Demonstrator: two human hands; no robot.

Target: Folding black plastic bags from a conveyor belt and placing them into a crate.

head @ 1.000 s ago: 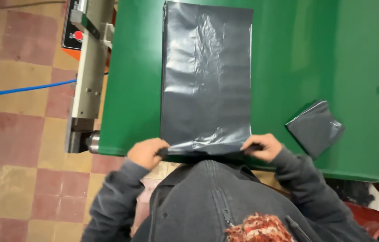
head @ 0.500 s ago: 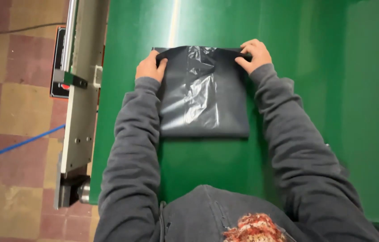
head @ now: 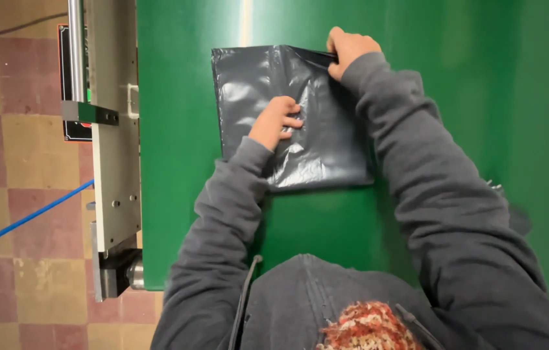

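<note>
A dark grey plastic bag [head: 300,152] lies folded in half on the green table [head: 183,162]. My left hand [head: 276,121] presses flat on the middle of the bag, fingers curled against the plastic. My right hand [head: 350,48] pinches the bag's far right corner and lifts its edge a little off the table. Both arms are in grey sleeves that reach over the near part of the table.
A grey metal machine rail [head: 113,162] with a steel rod runs along the table's left edge. A blue cable [head: 24,220] crosses the tiled floor at the left. Another dark folded bag [head: 519,217] peeks out behind my right sleeve.
The bag was folded away from me, near edge onto far edge. Since then my left hand has moved from the far left corner to the bag's middle, while the right stays at the far right corner.
</note>
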